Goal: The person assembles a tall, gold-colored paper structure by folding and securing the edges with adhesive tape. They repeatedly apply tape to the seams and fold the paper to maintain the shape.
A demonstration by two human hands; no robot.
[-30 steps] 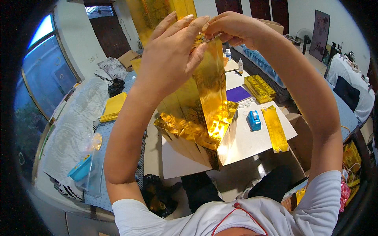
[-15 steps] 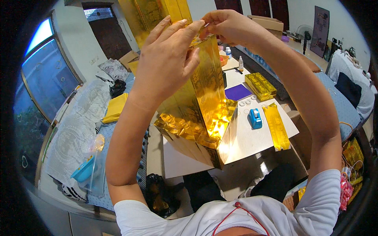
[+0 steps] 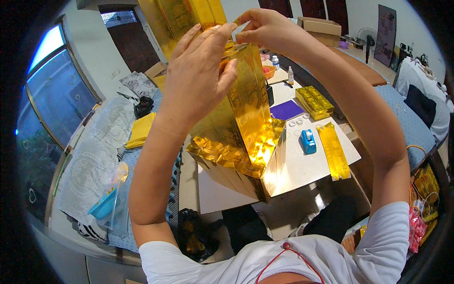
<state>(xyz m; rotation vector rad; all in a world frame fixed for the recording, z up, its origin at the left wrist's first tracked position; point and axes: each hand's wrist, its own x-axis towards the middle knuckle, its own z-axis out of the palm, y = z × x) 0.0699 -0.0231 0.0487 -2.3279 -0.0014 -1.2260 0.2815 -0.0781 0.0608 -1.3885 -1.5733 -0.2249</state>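
Note:
A tall tower of shiny gold foil paper [image 3: 250, 94] rises from the white table before me, with a crumpled, flared foil collar [image 3: 222, 154] around its foot. At its upper part, my left hand [image 3: 201, 71] grips a foil edge, fingers stretched upward and thumb bent against the front. My right hand [image 3: 260, 28] reaches over from the right and pinches at the same top edge close to the left fingertips; the pinched spot is partly hidden. Behind the hands, a further upright gold foil section [image 3: 182, 21] extends past the picture's top.
On the white table [image 3: 293, 175] are a blue tape dispenser [image 3: 308, 141], a flat gold foil strip [image 3: 333, 151], tape rolls [image 3: 299, 121], a purple pad [image 3: 287, 110] and a gold packet stack [image 3: 314, 102]. A blue basin [image 3: 102, 204] and yellow paper [image 3: 141, 131] lie on the left seat.
Both hands have shifted slightly left along the tower's top edge, still gripping it. The right fingers have opened a little at the knuckles; the tower stays standing.

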